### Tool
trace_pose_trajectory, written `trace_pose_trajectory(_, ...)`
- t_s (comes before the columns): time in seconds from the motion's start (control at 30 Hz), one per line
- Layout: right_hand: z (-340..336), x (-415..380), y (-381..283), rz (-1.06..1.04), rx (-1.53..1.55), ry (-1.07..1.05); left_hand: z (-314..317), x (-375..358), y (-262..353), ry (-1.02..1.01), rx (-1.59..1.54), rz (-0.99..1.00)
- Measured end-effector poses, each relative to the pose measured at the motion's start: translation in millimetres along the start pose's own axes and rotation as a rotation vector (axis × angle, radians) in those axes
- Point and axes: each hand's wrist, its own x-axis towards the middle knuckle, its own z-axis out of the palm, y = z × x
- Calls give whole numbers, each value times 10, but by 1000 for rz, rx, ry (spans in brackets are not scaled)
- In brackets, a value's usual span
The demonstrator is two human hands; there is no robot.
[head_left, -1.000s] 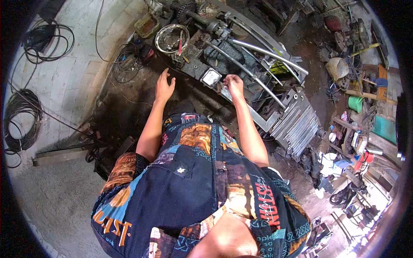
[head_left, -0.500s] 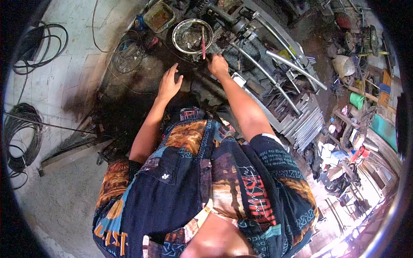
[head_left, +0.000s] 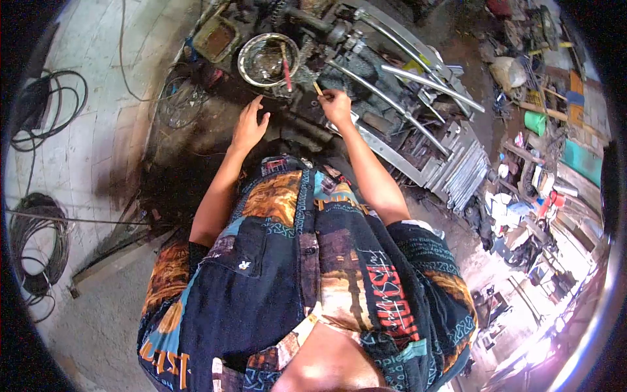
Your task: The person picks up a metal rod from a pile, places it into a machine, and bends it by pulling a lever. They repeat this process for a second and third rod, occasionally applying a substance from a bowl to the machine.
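We see two bare arms reaching forward from a dark printed shirt point(head_left: 235, 287). The right hand point(head_left: 336, 108) has its fingers curled around a short yellowish stick point(head_left: 318, 87), so we call it grasping. The stick is at the fingertips, and its free end points away from the body, towards the upper left. The left hand point(head_left: 249, 125) is released; its fingers are spread a little, the thumb stands apart, and it holds nothing that we can see. It is near the round bowl point(head_left: 241, 62), on the side closer to the body. Inside the bowl lies a brush with a red handle point(head_left: 287, 73), and the handle reaches over the rim. Beside the bowl, to the left, we find a tub point(head_left: 204, 53). To the right of the stick, long silver rods point(head_left: 433, 88) lie slanted over the machine, and a row of grey bars point(head_left: 460, 173) rests at its near end. Further right we notice a green bucket point(head_left: 534, 122).
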Motion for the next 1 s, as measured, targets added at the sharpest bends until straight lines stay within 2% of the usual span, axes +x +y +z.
trace_pose_trajectory(0.07,-398,-110,85,-18,9,32,138,79,63,-40,-1,71)
trace_pose_trajectory(0.13,-639,-145,264,-140,-87,174,229,126,188,-35,-19,104)
trace_pose_trajectory(0.2,-893,-123,296,-132,-155,190,258,189,326,-74,-33,141)
trace_pose_trajectory(0.27,-1023,-34,368,-174,-267,303,297,234,522,-87,-44,144)
trace_pose_trajectory(0.37,-1211,166,406,-214,-263,329,478,294,770,-53,-95,249)
trace_pose_trajectory(0.4,-1230,264,464,-301,-262,328,568,347,805,-64,-89,242)
trace_pose_trajectory(0.47,-1244,385,389,-295,-266,306,713,459,889,-88,-168,302)
trace_pose_trajectory(0.6,-1156,547,294,-263,-245,234,881,661,1233,-86,-246,237)
trace_pose_trajectory(0.67,-1105,640,244,-209,-295,250,919,800,1343,-123,-274,190)
trace_pose_trajectory(0.8,-1168,920,535,-285,-319,329,1316,1139,1651,-166,-329,21)
trace_pose_trajectory(0.83,-1188,804,367,-367,-328,339,1238,1126,1644,-135,-390,-24)
trace_pose_trajectory(0.87,-1165,794,348,-298,-347,349,1334,1200,1627,-123,-451,-98)
trace_pose_trajectory(0.9,-1142,779,342,-307,-340,382,1573,1318,1507,-109,-659,-171)
trace_pose_trajectory(0.93,-1131,810,395,-311,-334,407,1666,1398,1578,-114,-660,-179)
trace_pose_trajectory(1.0,-1152,766,441,-234,-336,344,1809,1419,1691,-135,-915,-391)
